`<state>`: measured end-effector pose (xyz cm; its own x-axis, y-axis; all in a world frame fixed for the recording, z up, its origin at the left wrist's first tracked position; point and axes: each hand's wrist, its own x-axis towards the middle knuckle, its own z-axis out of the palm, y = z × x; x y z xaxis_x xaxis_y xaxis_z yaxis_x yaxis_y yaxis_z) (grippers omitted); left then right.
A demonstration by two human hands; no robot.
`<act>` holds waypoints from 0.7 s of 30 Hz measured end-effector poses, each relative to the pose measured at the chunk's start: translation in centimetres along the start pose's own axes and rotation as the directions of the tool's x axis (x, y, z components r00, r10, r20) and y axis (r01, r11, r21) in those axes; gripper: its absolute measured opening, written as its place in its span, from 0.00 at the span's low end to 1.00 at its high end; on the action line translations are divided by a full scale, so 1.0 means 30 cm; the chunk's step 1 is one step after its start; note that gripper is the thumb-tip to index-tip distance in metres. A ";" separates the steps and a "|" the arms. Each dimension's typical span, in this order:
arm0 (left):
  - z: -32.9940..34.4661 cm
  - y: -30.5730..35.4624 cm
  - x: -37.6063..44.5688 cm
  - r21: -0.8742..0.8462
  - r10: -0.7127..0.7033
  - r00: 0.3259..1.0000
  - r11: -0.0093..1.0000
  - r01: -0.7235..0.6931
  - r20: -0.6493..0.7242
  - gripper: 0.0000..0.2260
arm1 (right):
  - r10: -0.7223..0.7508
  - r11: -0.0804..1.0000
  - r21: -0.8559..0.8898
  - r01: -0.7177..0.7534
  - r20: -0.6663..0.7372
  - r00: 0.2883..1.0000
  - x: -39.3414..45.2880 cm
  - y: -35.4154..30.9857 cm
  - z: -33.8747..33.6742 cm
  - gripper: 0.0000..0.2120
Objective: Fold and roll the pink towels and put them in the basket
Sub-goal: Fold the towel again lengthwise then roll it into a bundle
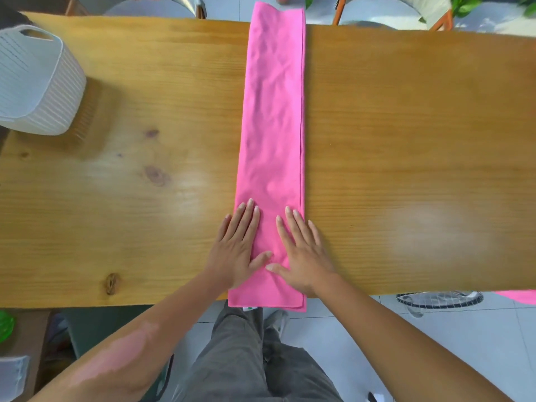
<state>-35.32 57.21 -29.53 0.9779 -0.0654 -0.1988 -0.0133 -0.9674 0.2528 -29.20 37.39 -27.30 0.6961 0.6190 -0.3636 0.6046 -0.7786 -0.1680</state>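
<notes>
A pink towel [274, 117], folded into a long narrow strip, lies across the wooden table [406, 140] from its far edge to its near edge, overhanging both. My left hand [236, 245] lies flat on the strip's near left part, fingers straight. Beside it, my right hand [301, 250] presses flat on the near right part. The thumbs almost meet in the middle. A white ribbed basket [40, 85] stands at the table's far left, apart from the towel.
A bit of another pink cloth [519, 295] shows below the table's near edge at far right. A fan grille [438, 300] lies on the floor there. Chairs [406, 10] stand beyond the far edge. My legs are under the near edge.
</notes>
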 end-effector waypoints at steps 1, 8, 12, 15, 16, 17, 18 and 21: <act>0.002 -0.001 0.000 -0.012 0.001 1.000 1.000 -0.001 -0.001 0.44 | -0.005 1.000 0.009 0.005 0.000 1.000 0.000 0.005 0.001 0.47; -0.084 -0.072 0.175 -0.023 0.076 0.996 0.997 -0.077 -0.040 0.50 | -0.064 0.998 0.025 0.065 -0.035 0.997 0.114 0.090 -0.076 0.37; -0.177 -0.152 0.372 -0.029 0.069 0.997 0.997 -0.070 -0.031 0.43 | -0.061 0.998 0.004 0.061 -0.027 0.998 0.284 0.139 -0.169 0.34; -0.229 -0.219 0.518 -0.005 0.068 0.998 0.998 -0.068 -0.017 0.37 | -0.066 0.998 -0.016 0.066 -0.029 0.997 0.404 0.187 -0.227 0.33; -0.247 -0.238 0.564 -0.001 0.059 0.998 0.998 -0.059 -0.020 0.35 | -0.066 0.998 -0.017 0.065 -0.026 0.998 0.442 0.203 -0.247 0.33; -0.265 -0.255 0.609 -0.002 0.046 0.999 0.999 -0.046 -0.025 0.35 | -0.060 0.998 -0.011 0.060 -0.026 0.998 0.479 0.219 -0.267 0.32; -0.282 -0.271 0.653 -0.008 0.033 0.999 0.999 -0.033 -0.034 0.34 | -0.050 0.999 0.002 0.050 -0.029 0.998 0.517 0.235 -0.287 0.32; -0.321 -0.306 0.768 -0.044 -0.009 0.998 0.999 0.006 -0.060 0.32 | -0.011 0.998 0.066 0.014 -0.043 0.999 0.625 0.284 -0.353 0.30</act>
<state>-10.67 66.94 -27.32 0.9887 -0.0421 -0.1436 0.0018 -0.9562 0.2928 -6.91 43.45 -25.84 0.7055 0.6314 -0.3220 0.5874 -0.7751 -0.2330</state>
